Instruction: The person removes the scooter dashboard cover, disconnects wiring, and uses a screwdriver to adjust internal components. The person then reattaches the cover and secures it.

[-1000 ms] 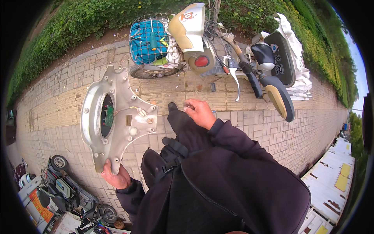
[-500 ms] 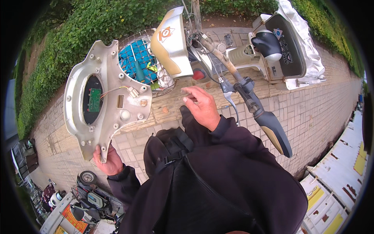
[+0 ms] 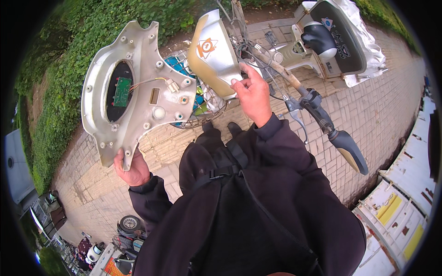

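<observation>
My left hand (image 3: 133, 170) is closed on the lower corner of a pale plastic scooter handlebar cover (image 3: 138, 106), held up with its hollow inside facing me. A green circuit board (image 3: 122, 92) sits in the cover's oval opening, and thin wires run from there to a white plug connector (image 3: 172, 85). My right hand (image 3: 254, 94) has thumb and fingers closed at the right edge of a silver-and-tan scooter front panel (image 3: 212, 64). Bare wiring (image 3: 246, 48) hangs beside the handlebar behind that panel. Part of the wire basket (image 3: 202, 122) is hidden by the cover.
To my right, the scooter's handlebar ends in a black-and-tan grip (image 3: 347, 149), with a brake lever (image 3: 299, 126) beside it. A dark seat (image 3: 334, 41) lies beyond. Hedges (image 3: 60, 92) border the brick paving (image 3: 106, 184); a worn white panelled surface (image 3: 396, 207) is at lower right.
My right hand has moved up and right, from free space to the front panel's edge. The cover in my left hand has shifted right and slightly up in view, covering more of the basket.
</observation>
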The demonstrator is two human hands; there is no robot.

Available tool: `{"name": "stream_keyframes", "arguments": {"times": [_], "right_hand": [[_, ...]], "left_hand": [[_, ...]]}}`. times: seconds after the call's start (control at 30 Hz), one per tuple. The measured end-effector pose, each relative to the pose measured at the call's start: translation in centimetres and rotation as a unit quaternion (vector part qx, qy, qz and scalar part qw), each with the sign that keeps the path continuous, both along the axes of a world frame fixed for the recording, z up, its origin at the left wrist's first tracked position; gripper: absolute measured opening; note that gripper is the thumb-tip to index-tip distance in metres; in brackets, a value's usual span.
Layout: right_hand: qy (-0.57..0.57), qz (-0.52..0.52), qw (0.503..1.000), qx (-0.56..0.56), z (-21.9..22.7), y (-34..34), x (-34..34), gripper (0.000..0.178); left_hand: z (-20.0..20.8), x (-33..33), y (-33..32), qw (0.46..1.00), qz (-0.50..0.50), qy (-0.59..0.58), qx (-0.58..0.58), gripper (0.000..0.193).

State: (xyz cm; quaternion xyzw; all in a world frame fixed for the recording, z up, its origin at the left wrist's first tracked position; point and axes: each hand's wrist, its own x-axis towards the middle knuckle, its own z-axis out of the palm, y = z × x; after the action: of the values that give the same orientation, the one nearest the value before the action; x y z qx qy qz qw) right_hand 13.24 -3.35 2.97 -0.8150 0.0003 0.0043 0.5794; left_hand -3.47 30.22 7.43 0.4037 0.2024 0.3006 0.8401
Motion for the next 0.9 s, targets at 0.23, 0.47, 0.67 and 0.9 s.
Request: {"name": "stream_keyframes", "arguments": {"times": [0.23,0.47,0.67,0.9], "right_hand": [[-0.014,-0.119,0.976,0.183,-1.8,3.4,1.8,0.036],[-0.035,-0.170,0.960,0.218,-3.9,5.0,2.1,0.028],[-0.122,-0.123,0.982,0.077,-0.9,4.4,1.3,0.024],[-0.227,-0.089,0.969,-0.047,0.6,3.4,0.7,0.026]], "left_hand": [[-2.4,0.9,6.2,0.998,-0.066,0.016,0.007,0.047],[-3.7,2.4,8.6,0.994,-0.106,0.033,0.005,0.047],[-2.4,2.8,6.2,0.995,-0.070,0.055,0.035,0.026],[-3.4,2.6,6.3,0.993,-0.097,0.057,0.026,0.041]]}}
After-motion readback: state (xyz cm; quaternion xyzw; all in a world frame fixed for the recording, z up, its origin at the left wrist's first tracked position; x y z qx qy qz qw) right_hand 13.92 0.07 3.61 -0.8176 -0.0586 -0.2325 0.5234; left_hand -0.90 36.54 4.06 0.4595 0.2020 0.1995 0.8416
